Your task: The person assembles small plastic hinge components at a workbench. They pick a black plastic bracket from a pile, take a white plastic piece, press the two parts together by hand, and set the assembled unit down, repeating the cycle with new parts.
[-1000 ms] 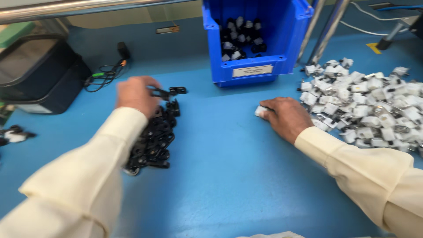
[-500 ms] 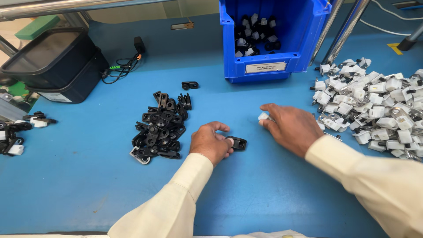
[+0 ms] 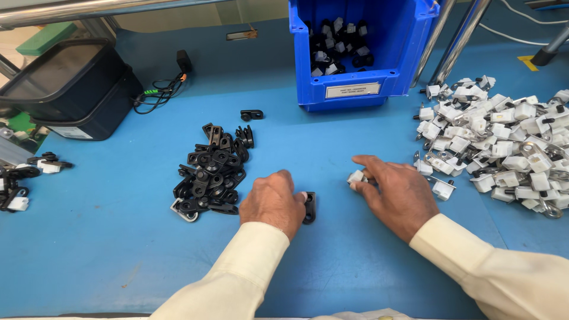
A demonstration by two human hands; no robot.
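The left hand (image 3: 272, 201) is pinching a black bracket (image 3: 309, 207) on the blue worktop (image 3: 118, 249); the right hand (image 3: 394, 192) is pinching a white clip (image 3: 356, 176) in its fingers.

a small black plastic bracket (image 3: 309, 207), flat and oblong with a hole, is pressed flat on the blue table (image 3: 332, 261) at the fingertips of the left grip (image 3: 274, 201). a small white block-shaped piece (image 3: 356, 176) is pinched at the fingertips of the right grip (image 3: 396, 192), just off the table, right of the bracket.
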